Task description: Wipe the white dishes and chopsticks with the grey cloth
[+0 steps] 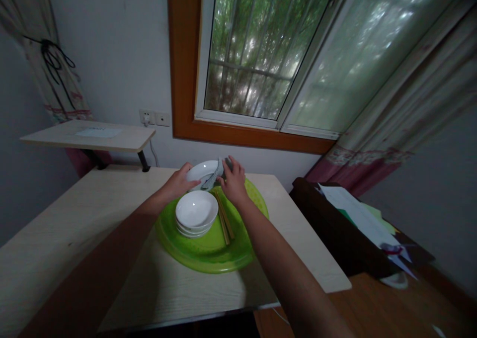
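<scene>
My left hand (179, 183) grips the left rim of a white plate (201, 170), which is held up at a tilt over the back of a green tray (208, 267). At the plate's right edge, my right hand (233, 180) is closed on a grey cloth (213, 178) that lies against the plate's face. In front of the plate, a stack of several white bowls (197, 211) stands on the tray. Beside the bowls lie wooden chopsticks (222, 216), pointing away from me.
The tray rests on a pale wooden table (298, 228). A small raised shelf (85, 135) with a paper on it stands at the back left. Behind are a wall and a barred window (261, 54). Papers (357, 213) lie on a dark piece of furniture to the right.
</scene>
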A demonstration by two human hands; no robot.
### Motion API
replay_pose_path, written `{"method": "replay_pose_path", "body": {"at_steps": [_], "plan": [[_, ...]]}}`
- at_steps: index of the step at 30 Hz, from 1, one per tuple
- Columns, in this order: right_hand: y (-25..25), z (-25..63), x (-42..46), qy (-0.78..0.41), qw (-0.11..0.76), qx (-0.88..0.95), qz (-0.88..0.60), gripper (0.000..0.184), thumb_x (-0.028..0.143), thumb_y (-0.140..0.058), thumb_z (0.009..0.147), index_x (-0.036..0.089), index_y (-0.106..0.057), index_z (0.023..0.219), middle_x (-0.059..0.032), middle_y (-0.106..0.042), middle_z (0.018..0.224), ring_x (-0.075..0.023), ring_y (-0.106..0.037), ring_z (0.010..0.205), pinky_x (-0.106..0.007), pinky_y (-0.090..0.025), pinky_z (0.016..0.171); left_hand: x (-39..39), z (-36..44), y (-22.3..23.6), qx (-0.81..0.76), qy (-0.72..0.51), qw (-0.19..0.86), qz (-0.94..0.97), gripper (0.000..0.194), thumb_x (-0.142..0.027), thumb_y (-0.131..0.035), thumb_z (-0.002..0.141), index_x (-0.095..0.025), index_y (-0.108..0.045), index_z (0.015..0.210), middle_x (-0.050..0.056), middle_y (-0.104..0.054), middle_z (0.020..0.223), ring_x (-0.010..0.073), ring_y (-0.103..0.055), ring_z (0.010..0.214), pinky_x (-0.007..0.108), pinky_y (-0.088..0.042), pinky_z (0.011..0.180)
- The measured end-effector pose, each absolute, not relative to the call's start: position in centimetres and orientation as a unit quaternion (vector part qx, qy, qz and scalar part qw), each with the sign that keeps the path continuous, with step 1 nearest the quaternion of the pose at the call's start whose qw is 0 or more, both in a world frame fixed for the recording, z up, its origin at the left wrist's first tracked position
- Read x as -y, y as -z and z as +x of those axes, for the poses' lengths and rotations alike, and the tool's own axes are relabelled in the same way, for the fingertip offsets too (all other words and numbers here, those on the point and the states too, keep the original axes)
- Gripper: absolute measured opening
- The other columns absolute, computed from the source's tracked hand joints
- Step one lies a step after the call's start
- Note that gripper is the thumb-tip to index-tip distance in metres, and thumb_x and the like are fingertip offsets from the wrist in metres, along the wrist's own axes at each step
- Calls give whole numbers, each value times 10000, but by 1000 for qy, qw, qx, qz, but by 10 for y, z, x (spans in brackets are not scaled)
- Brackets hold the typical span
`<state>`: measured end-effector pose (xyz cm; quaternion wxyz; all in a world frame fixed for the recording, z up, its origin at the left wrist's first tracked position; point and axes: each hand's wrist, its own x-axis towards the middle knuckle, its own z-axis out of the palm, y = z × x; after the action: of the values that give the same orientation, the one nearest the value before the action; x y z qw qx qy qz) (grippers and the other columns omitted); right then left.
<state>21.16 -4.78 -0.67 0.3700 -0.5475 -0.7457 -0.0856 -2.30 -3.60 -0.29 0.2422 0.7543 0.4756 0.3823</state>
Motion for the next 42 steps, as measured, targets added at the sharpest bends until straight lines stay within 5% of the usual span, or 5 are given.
{"method": "replay_pose_path", "body": {"at_steps": [7, 11, 21, 30, 42], "plan": [[1, 202, 55, 63, 401, 764, -501, 678, 227, -600, 883, 135, -368, 1513, -193, -501, 1373, -323, -463, 1225, -513, -397, 1089, 37, -24, 0, -473, -400, 244, 746, 362, -429, -685, 753, -204, -501, 969, 11, -618, 903, 201, -593, 831, 291, -434, 702], [-2, 202, 53, 55, 434, 775, -456, 601, 158, -550, 903, 157, -407, 1486, -155, -547, 1372, -290, -474, 1239, -499, -404, 1099, 37, -24, 0, -469, -408, 252, 742, 370, -432, -694, 748, -199, -511, 970, 13, -619, 907, 202, -596, 836, 293, -437, 703], [-13, 181, 75, 135, 314, 873, -348, 540, 166, -493, 986, 294, -418, 1505, -20, -444, 1552, -269, -364, 1385, -477, -340, 1175, 36, -22, 3, -433, -412, 265, 756, 399, -348, -673, 733, -178, -534, 1066, 37, -661, 990, 219, -617, 904, 312, -471, 763], [-9, 201, 59, 109, 363, 793, -477, 526, 113, -458, 955, 293, -516, 1446, -108, -554, 1349, -286, -488, 1148, -462, -479, 996, 39, -23, 0, -467, -395, 272, 743, 365, -416, -695, 734, -203, -522, 975, 9, -628, 879, 191, -590, 792, 282, -437, 683], [-10, 190, 72, 178, 256, 864, -395, 528, 185, -504, 982, 363, -460, 1477, -88, -593, 1221, -275, -492, 1036, -412, -483, 882, 33, -26, 2, -467, -434, 281, 717, 372, -428, -684, 719, -205, -498, 952, -11, -585, 850, 173, -557, 775, 264, -418, 661]]}}
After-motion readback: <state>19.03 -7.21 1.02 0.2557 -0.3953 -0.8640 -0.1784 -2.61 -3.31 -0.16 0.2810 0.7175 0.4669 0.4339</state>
